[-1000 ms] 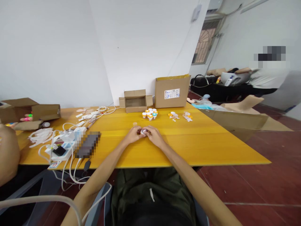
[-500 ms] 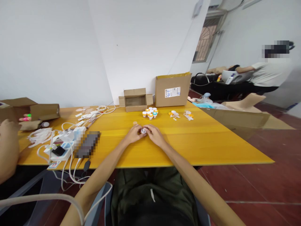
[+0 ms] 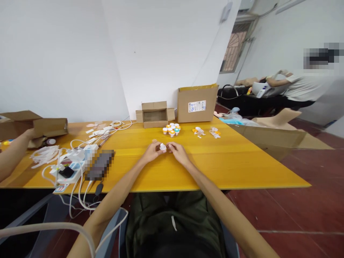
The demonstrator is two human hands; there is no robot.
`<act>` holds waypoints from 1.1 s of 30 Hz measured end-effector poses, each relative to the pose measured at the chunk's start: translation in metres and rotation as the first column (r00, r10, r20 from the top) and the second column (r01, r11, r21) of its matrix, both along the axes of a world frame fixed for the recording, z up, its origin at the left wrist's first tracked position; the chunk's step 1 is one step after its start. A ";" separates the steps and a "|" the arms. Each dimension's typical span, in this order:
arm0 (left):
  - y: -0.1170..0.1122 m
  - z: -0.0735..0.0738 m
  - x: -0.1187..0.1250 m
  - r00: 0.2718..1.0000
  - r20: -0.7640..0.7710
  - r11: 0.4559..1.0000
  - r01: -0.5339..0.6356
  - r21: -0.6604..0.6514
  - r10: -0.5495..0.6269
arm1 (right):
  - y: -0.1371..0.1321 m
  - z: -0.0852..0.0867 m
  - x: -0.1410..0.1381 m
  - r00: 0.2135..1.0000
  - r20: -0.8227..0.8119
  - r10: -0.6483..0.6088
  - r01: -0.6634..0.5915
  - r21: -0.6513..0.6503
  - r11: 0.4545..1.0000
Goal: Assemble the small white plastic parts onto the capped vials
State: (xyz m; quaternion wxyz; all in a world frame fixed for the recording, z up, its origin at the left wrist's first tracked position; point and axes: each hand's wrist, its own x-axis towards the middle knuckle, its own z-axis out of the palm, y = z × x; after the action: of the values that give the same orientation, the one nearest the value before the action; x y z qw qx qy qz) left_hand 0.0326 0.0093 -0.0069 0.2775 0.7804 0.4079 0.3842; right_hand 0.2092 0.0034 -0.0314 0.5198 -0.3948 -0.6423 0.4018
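On the far left a co-worker's bare forearm reaches toward a brown cardboard box, beside a tangle of white cables on the yellow tabletop. At the middle, the left hand pinches a small white cap, and the right hand closes on a small dark brown piece touching it. Both parts sit low over the tabletop; a loose pinch could let the cap roll toward the cluster of small orange-lidded white pots beyond.
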 end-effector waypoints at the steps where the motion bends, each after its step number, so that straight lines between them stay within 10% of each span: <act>1: 0.000 0.002 0.000 0.999 0.032 1.000 -0.010 -0.009 0.010 | 0.000 0.001 0.000 0.998 -0.052 0.043 -0.046 -0.060 0.997; 8: -0.002 0.006 0.001 0.993 0.119 0.999 -0.012 -0.035 0.016 | -0.012 0.008 -0.007 0.901 -0.385 0.201 -0.327 -0.296 0.897; 33: -0.001 0.001 0.002 0.983 0.173 0.996 0.048 0.081 -0.061 | -0.007 0.006 -0.004 0.881 -0.431 0.195 -0.328 -0.261 0.908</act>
State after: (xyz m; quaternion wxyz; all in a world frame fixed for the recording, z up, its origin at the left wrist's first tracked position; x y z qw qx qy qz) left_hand 0.0347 0.0083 -0.0061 0.2927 0.7645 0.3453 0.4590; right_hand 0.2053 -0.0037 -0.0256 0.5059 -0.2944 -0.4965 0.6410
